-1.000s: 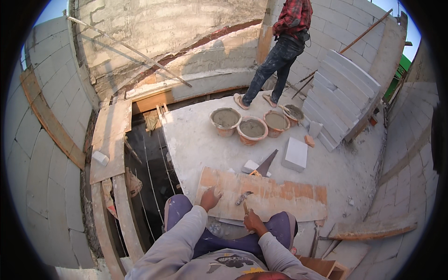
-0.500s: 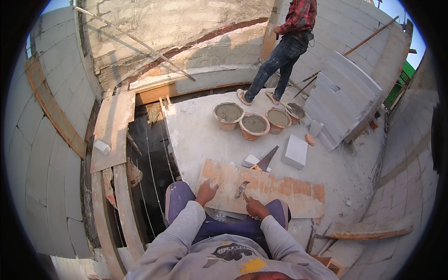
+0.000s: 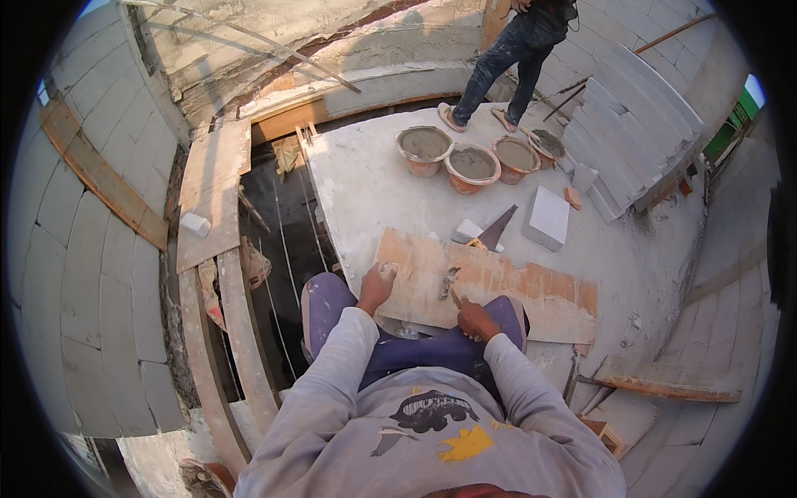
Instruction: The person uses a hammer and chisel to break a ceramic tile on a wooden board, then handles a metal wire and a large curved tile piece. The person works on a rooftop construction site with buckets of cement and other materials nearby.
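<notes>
My right hand (image 3: 479, 321) is wrapped around the wooden handle of a claw hammer (image 3: 449, 280). The hammer's metal head is over a mortar-stained plywood board (image 3: 413, 258), which lies across the floor in front of my knees. At the board's left end is my left hand (image 3: 378, 286), its fingers curled together; what they hold, if anything, is too small to make out. Just beyond the board's far edge lie a handsaw (image 3: 500, 227) and a small white block piece (image 3: 466, 231). A larger white block (image 3: 546, 218) stands to their right.
Several buckets of wet mortar (image 3: 472, 163) stand near a person (image 3: 510, 66) in jeans. White blocks (image 3: 635, 133) are stacked at the right. On my left is a dark floor opening (image 3: 282, 216) with rods, bordered by planks (image 3: 249, 332) and a plywood sheet (image 3: 214, 191).
The view has tilted down, so everything sits higher in the picture. My left hand's fingers, looser before, are now drawn together. The hammer stays in my right hand over the board.
</notes>
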### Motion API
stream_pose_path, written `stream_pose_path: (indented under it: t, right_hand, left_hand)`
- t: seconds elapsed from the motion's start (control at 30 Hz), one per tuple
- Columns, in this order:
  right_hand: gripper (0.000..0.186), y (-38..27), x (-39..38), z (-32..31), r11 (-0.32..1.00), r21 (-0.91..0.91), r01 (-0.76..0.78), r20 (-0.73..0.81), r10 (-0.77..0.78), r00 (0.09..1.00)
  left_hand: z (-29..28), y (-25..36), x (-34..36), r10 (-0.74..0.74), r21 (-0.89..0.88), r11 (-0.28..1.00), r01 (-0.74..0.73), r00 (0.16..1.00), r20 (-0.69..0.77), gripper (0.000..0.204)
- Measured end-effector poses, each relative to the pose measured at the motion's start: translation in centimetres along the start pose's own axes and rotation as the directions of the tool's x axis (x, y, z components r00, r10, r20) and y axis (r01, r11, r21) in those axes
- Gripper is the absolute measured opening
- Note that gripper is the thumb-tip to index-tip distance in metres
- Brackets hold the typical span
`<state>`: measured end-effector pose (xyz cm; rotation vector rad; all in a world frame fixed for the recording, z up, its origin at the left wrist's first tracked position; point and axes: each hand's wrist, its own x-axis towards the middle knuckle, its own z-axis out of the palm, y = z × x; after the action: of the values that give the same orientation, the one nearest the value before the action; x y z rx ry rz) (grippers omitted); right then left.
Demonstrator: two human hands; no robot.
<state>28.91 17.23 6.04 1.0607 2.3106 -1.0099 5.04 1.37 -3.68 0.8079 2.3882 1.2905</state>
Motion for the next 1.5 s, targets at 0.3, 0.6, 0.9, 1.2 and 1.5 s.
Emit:
stream_pose_path:
  t: [0.3,0.6,0.9,1.2,1.5]
  right_hand:
    - [0.043,3.4,1.9,2.4,0.990,-0.108,0.094,-0.085,-0.103,0.991]
    - [0.042,1.9,-0.5,1.8,0.997,-0.074,-0.010,-0.042,0.007,0.999]
    - [0.037,1.7,-1.1,2.3,0.998,-0.054,0.033,-0.097,-0.038,0.995]
    - [0.034,2.2,-1.5,1.9,1.000,-0.004,0.029,-0.075,-0.030,0.997]
    - [0.032,1.7,-2.4,1.2,0.999,-0.008,0.043,-0.108,-0.044,0.993]
  left_hand:
    - [-1.5,1.9,-1.0,0.016,-0.031,0.999,-0.016,1.000,0.016,0.049]
    - [-2.2,3.1,-1.3,-0.022,-0.017,1.000,0.023,0.999,0.043,0.052]
    - [-2.0,3.1,-1.9,0.064,-0.052,0.997,-0.062,0.997,0.048,0.055]
    - [-2.1,7.9,-3.0,0.262,-0.159,0.958,-0.240,0.955,0.137,0.054]
    - [-1.2,7.0,-1.9,0.339,-0.216,0.924,-0.316,0.937,0.078,0.053]
